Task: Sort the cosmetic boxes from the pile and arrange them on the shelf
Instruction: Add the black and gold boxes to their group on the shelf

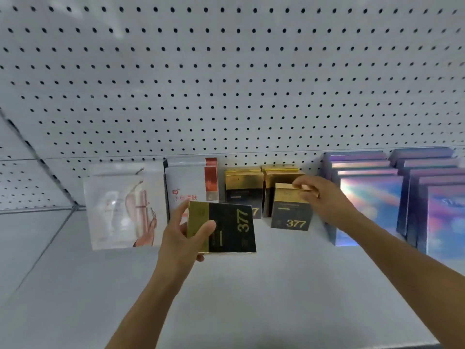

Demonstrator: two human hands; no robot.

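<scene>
1. Right now my right hand (318, 195) pinches the upright 377 box (292, 206) by its gold top on the shelf (251, 298); I'd square it with its row.
2. My left hand (180, 235) grips a sideways 377 box (224, 226); I'd stand it upright alongside.

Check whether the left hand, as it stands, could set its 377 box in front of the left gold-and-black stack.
Probably yes. The left hand grips the sideways 377 box just before the left gold-and-black stack, and the shelf there looks bare. The right hand is busy at the neighbouring upright 377 box.
</scene>
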